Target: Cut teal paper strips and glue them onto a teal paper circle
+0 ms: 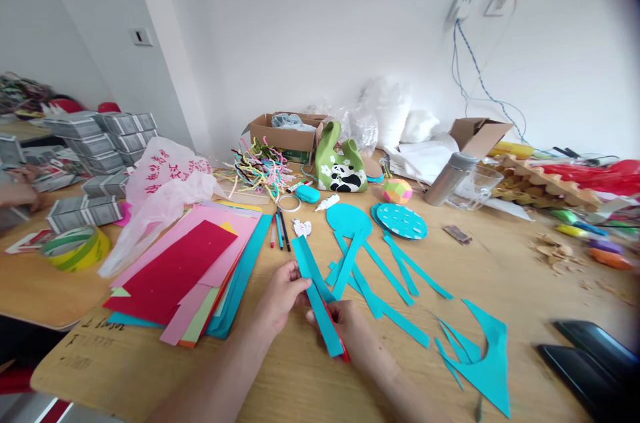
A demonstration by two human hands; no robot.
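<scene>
My left hand [284, 297] pinches a turquoise paper strip [320, 313] between thumb and fingers, held slanting above the table. My right hand [350, 329] is closed at the strip's near end on what look like red-handled scissors [345, 355]; only bits of red show and the blades are hidden behind the paper. A second narrow turquoise piece [315, 269] runs beside the held strip. Just beyond lie a turquoise paper disc [349, 219], several cut strips [405, 326] and a white-flecked turquoise disc [401, 220]. Curved offcuts [493, 349] rest on the right.
Coloured paper sheets [180, 269] are stacked left, near yellow tape [75, 248] and a plastic bag [165, 176]. Pens [280, 233], pipe cleaners [260, 169], a panda bag [341, 166] and a steel flask [450, 179] stand farther back. Black devices [585, 369] lie right. Another person's hand [20, 186] shows far left.
</scene>
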